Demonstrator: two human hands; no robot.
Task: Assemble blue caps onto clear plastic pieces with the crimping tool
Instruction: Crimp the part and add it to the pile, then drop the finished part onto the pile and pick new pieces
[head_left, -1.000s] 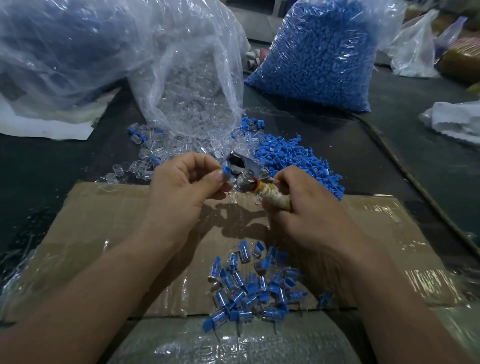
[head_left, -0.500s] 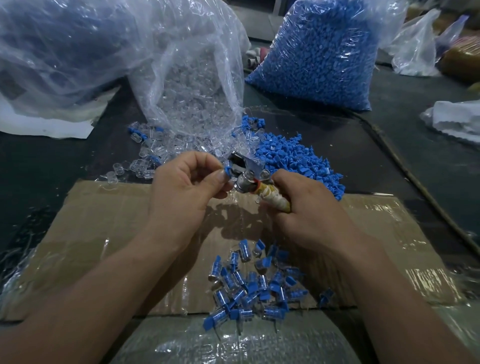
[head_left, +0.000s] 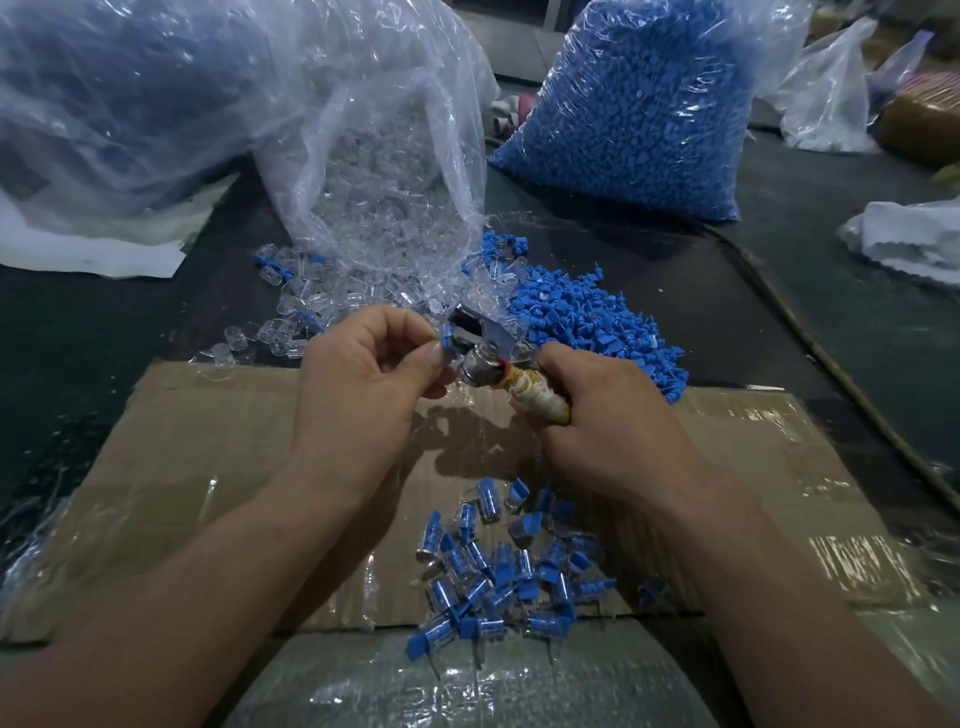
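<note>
My right hand (head_left: 597, 415) grips the cloth-wrapped handle of the metal crimping tool (head_left: 480, 358), whose jaws point left. Between thumb and fingers, my left hand (head_left: 363, 374) pinches a small blue-capped piece (head_left: 445, 344) against the tool's jaws. A heap of loose blue caps (head_left: 587, 322) lies just behind the hands. Clear plastic pieces (head_left: 291, 322) spill from an open transparent bag (head_left: 384, 171) at the back centre. Several assembled blue-and-clear pieces (head_left: 498, 566) lie in a pile on the cardboard below the hands.
A taped cardboard sheet (head_left: 208, 467) covers the dark table under my hands. A full bag of blue caps (head_left: 639, 98) stands at the back right. Large crumpled plastic bags (head_left: 119, 104) fill the back left. White plastic (head_left: 909, 239) lies at the far right.
Both hands and the tool have barely shifted; the hold on the tool and the small piece is unchanged.
</note>
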